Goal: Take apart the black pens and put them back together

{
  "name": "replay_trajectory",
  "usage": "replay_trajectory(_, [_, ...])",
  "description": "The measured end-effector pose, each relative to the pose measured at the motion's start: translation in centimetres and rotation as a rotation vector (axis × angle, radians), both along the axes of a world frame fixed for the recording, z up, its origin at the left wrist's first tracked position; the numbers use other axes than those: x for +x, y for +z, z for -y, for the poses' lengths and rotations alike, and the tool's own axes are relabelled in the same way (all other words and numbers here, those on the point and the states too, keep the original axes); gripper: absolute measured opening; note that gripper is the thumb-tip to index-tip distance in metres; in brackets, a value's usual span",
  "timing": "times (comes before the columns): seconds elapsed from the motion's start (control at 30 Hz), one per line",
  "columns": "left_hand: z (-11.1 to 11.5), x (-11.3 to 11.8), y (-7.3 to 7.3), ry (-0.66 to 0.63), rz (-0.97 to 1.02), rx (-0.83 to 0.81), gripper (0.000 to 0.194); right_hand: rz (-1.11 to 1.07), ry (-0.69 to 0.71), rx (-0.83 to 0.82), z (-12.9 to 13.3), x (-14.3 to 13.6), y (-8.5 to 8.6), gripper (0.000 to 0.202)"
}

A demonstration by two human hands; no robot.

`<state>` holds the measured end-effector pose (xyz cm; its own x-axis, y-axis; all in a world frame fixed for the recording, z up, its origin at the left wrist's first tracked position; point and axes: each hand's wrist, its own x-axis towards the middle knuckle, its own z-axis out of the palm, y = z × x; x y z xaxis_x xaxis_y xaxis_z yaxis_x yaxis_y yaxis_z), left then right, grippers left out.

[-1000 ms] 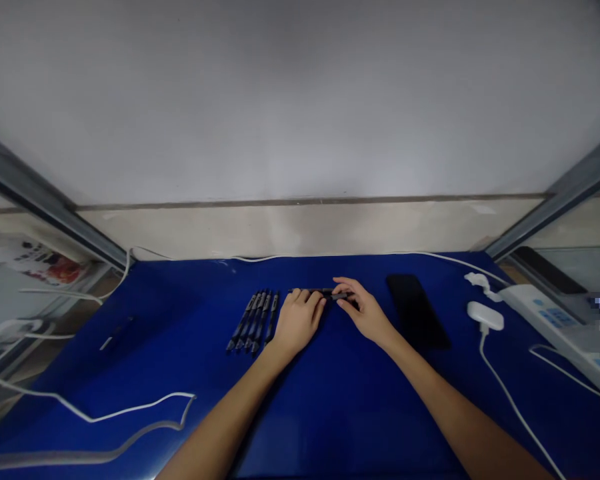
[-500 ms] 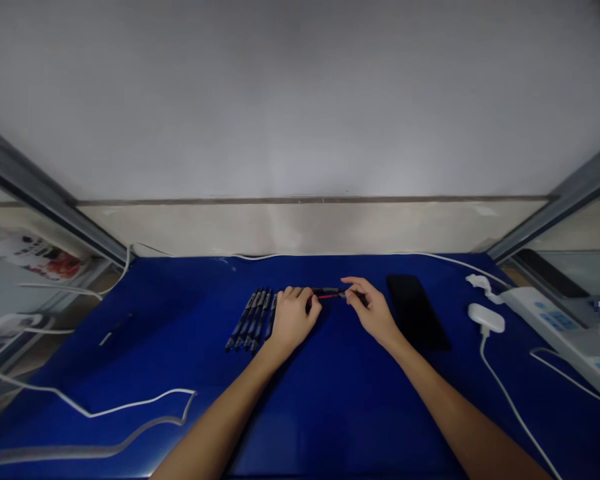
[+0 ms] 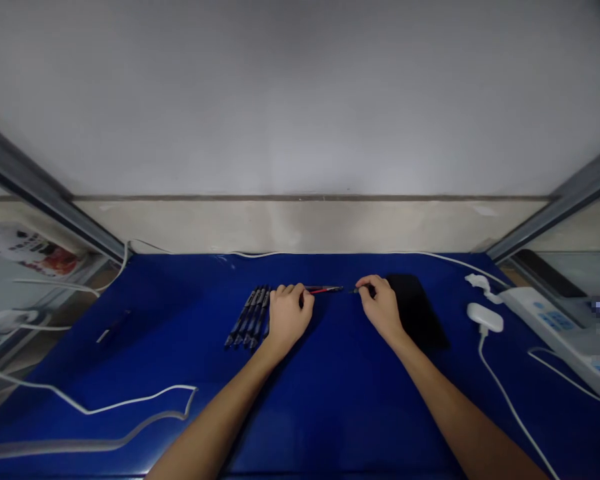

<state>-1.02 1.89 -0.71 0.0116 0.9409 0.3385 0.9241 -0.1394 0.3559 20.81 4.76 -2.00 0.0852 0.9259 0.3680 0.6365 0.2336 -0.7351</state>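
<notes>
My left hand (image 3: 289, 315) is closed on a thin red refill (image 3: 323, 290), whose dark tip points right. Just behind the refill lies a dark pen-like piece (image 3: 316, 287), partly hidden by my fingers. My right hand (image 3: 380, 305) pinches a small dark pen part (image 3: 355, 290), a short gap to the right of the refill tip. Several dark pens (image 3: 247, 319) lie side by side on the blue table (image 3: 325, 400), directly left of my left hand, which covers part of the row.
A black phone (image 3: 417, 312) lies right of my right hand. Further right are a white charger (image 3: 486, 317) with its cable and a white power strip (image 3: 555, 320). A small dark object (image 3: 113, 328) and white cables (image 3: 130, 404) lie on the left.
My right hand has moved right with the small dark part, away from the refill, whose tip now shows. My left hand has shifted slightly left.
</notes>
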Motion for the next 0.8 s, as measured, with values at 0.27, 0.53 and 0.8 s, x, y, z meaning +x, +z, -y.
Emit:
replay_trajectory(0.27, [0.0, 0.0, -0.1, -0.001, 0.029, 0.018, 0.023, 0.162, 0.064, 0.015, -0.3, 0.2, -0.2, 0.017])
replay_trajectory(0.53, [-0.1, -0.1, -0.1, -0.004, 0.014, 0.016, 0.024, 0.410, 0.381, -0.199, 0.5, 2.8, 2.4, 0.028])
replay_trajectory(0.8, [0.0, 0.0, -0.1, -0.002, 0.002, 0.021, 0.023, 0.421, 0.382, -0.147, -0.5, 3.9, 1.6, 0.016])
